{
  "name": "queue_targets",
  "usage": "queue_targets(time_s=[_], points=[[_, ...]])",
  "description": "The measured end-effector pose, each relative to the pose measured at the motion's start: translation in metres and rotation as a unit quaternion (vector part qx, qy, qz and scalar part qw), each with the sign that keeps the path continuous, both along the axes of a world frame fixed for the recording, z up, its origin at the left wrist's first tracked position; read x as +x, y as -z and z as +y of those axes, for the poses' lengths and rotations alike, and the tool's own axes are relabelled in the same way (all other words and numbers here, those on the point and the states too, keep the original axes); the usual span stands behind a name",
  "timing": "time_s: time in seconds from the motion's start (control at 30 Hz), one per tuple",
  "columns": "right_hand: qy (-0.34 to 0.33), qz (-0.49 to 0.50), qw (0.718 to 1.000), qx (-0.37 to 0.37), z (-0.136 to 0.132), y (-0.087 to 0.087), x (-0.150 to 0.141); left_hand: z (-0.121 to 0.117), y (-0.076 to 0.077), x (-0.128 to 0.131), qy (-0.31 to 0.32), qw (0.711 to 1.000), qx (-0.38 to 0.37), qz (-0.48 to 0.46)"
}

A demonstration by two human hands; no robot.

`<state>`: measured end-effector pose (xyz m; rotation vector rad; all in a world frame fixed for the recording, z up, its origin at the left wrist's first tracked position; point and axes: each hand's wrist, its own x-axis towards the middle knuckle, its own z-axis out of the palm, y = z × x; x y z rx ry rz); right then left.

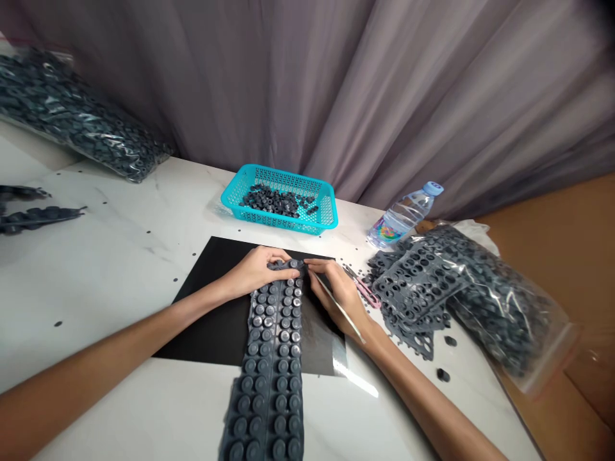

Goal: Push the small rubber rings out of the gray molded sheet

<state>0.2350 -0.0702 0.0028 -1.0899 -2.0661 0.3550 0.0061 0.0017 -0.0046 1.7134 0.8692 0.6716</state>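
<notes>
A long dark grey moulded rubber sheet with paired rows of round knobs runs from the near edge of the view to my hands. My left hand is closed on its far end, thumb on top and fingers bent behind. At the sheet's far right corner, the fingertips of my right hand are pinched together. A thin pale stick-like tool lies through the right hand, its back end over the wrist; its exact kind is unclear. Under both hands lies a black mat.
A turquoise basket with small dark rubber pieces stands behind the mat. To the right are a water bottle, a pink-handled cutter, punched rubber sheets and a filled plastic bag. Another full bag lies back left.
</notes>
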Motion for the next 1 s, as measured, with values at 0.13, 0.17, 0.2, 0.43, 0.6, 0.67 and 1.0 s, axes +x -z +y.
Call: queue_targets(time_s=[0.13,0.17,0.2,0.43,0.6,0.67,1.0], points=[[0.062,0.041,0.997,0.000,0.004,0.001,0.006,-0.001,-0.002,-0.001,-0.004,1.000,-0.004,-0.001],[0.063,0.048,0.997,-0.001,0.004,0.001,0.006,-0.001,-0.002,-0.001,-0.003,1.000,-0.006,-0.002],[0.057,0.052,0.997,-0.002,0.004,0.000,0.007,-0.002,-0.003,-0.001,-0.001,1.000,-0.007,-0.004],[-0.031,0.034,0.999,0.020,-0.006,-0.005,0.001,-0.002,-0.005,0.000,-0.002,1.000,-0.013,-0.014],[-0.049,0.026,0.998,0.015,-0.005,-0.003,-0.001,-0.002,-0.004,0.000,0.007,1.000,-0.013,-0.013],[-0.043,0.028,0.999,0.018,-0.004,-0.004,-0.001,-0.003,-0.005,0.000,0.005,1.000,-0.010,-0.012],[-0.020,-0.037,0.999,-0.004,-0.002,0.002,0.001,-0.001,-0.003,0.001,-0.002,1.000,-0.008,-0.003]])
